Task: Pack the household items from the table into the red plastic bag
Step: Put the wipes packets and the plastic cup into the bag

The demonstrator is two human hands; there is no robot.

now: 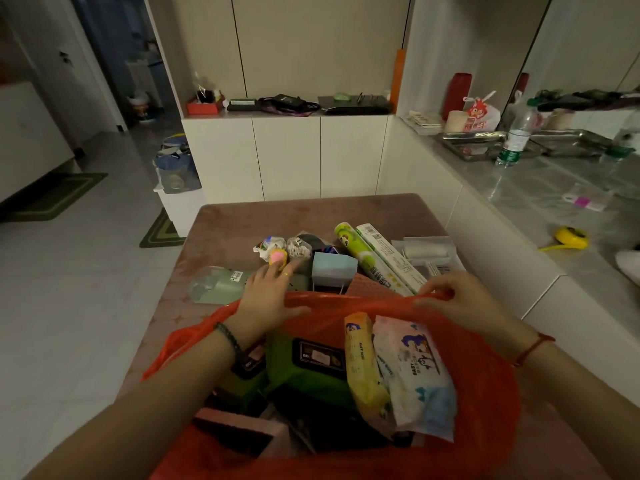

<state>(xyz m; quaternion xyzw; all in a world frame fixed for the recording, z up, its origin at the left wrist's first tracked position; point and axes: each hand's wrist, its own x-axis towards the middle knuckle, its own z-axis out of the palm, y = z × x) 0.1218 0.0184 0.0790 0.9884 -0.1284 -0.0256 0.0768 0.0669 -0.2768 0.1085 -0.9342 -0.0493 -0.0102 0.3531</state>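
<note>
The red plastic bag (485, 382) stands open at the near end of the table. It holds a green pack (304, 379), a yellow wipes pack (363, 368), a white-and-blue wipes pack (415, 372) and a pink sponge (242, 424). My right hand (460, 299) pinches the bag's far rim. My left hand (273, 292) reaches over the rim with fingers stretched out, its fingertips at a small pink-and-yellow item (278, 257). Beyond the bag lie a light-blue box (334, 268), a green roll (356, 251), a long white box (391, 261) and a pale green packet (218, 284).
The items lie on a pinkish table (242, 220). Crumpled small packets (284, 245) and a clear packet of white things (429, 252) lie at its far part. A grey counter (540, 188) with a bottle and trays runs along the right. White cabinets stand behind; tiled floor lies to the left.
</note>
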